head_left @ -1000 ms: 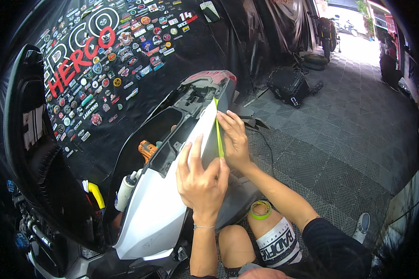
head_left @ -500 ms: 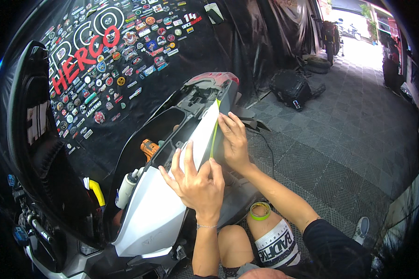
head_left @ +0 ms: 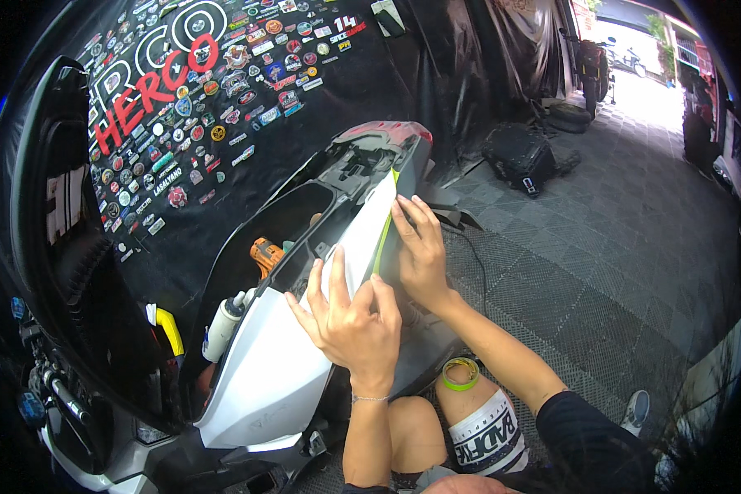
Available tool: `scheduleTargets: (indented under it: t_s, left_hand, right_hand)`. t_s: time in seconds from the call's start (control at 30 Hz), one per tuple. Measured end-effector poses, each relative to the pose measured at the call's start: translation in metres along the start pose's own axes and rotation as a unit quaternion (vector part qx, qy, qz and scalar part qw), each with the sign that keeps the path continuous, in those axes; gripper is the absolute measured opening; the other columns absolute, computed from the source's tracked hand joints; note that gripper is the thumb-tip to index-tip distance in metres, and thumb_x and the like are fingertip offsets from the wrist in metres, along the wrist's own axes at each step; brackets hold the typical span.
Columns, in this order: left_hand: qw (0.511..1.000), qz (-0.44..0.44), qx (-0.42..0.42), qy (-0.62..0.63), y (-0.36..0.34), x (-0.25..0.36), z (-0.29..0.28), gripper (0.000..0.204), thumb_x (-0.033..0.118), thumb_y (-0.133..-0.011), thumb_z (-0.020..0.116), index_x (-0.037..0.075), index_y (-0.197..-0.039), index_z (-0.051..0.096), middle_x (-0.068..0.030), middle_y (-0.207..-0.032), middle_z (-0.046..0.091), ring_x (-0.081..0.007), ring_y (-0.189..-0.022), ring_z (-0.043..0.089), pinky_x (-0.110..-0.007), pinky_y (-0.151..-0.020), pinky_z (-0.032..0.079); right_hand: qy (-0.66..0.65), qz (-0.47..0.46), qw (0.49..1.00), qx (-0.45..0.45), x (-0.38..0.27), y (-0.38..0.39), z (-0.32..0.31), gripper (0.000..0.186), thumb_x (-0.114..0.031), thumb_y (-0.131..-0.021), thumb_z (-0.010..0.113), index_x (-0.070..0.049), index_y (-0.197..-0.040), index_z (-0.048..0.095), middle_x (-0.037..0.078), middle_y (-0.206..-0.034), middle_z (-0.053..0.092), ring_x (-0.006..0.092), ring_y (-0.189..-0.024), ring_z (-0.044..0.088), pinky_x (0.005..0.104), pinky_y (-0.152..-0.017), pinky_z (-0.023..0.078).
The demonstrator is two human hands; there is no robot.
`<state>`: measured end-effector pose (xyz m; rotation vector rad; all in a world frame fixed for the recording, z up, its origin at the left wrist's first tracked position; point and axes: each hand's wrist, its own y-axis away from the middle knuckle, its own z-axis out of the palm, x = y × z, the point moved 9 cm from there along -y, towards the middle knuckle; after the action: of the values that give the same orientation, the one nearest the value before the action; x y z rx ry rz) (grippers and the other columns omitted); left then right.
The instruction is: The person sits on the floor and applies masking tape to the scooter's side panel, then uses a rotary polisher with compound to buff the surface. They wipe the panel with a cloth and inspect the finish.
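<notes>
I'm watching the white side panel (head_left: 272, 370) of a scooter, and the lime tape strip (head_left: 382, 247) lies along its right edge. The left hand (head_left: 354, 325) pinches the strip's near end, other fingers spread over the panel, presumably to steady it. The right hand (head_left: 424, 259) has its fingertips on the strip farther up that edge, likely to keep the line taut; I can't tell whether it pinches or just presses. Knees (head_left: 416, 420) crowd the panel's near right side, one carrying the tape roll (head_left: 463, 387). Left of the panel: white bottle (head_left: 220, 331), orange power tool (head_left: 265, 255), and farther off, the raised seat (head_left: 58, 247), clear of both hands. A black case (head_left: 519, 156) sits well beyond the panel's upper right.
</notes>
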<state>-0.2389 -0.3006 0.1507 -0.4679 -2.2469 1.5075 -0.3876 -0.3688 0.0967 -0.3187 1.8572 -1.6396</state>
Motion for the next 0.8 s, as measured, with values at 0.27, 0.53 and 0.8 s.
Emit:
scheduleTargets:
  t_s: [0.27, 0.53, 0.8]
  left_hand:
    - [1.000, -0.022, 0.002, 0.018, 0.002, -0.005, 0.002, 0.014, 0.014, -0.081, 0.071, 0.008, -0.072, 0.079, -0.0092, -0.129, 0.072, -0.0378, -0.128, 0.060, -0.067, -0.112, 0.036]
    - [1.000, -0.023, 0.000, 0.006, 0.002, -0.004, 0.001, 0.012, 0.014, -0.082, 0.072, 0.008, -0.075, 0.080, -0.0060, -0.128, 0.073, -0.0365, -0.126, 0.060, -0.065, -0.114, 0.036]
    - [1.000, -0.024, 0.008, 0.004, 0.002, -0.004, 0.000, 0.013, 0.015, -0.082, 0.072, 0.008, -0.076, 0.080, -0.0074, -0.128, 0.072, -0.0376, -0.127, 0.060, -0.066, -0.113, 0.036]
  right_hand:
    - [0.011, -0.015, 1.000, -0.005, -0.002, 0.004, 0.000, 0.070, 0.008, -0.080, 0.051, -0.008, -0.148, 0.057, 0.016, -0.147, 0.054, 0.0386, -0.141, 0.046, 0.0484, -0.115, 0.037]
    - [0.020, -0.039, 0.999, -0.012, -0.013, 0.006, -0.005, 0.069, 0.008, -0.079, 0.053, -0.008, -0.146, 0.059, 0.015, -0.147, 0.055, 0.0355, -0.140, 0.049, 0.0441, -0.107, 0.041]
    - [0.012, -0.056, 0.998, -0.015, -0.021, 0.011, -0.007, 0.067, 0.008, -0.079, 0.054, -0.007, -0.144, 0.061, 0.015, -0.147, 0.057, 0.0346, -0.138, 0.052, 0.0428, -0.104, 0.042]
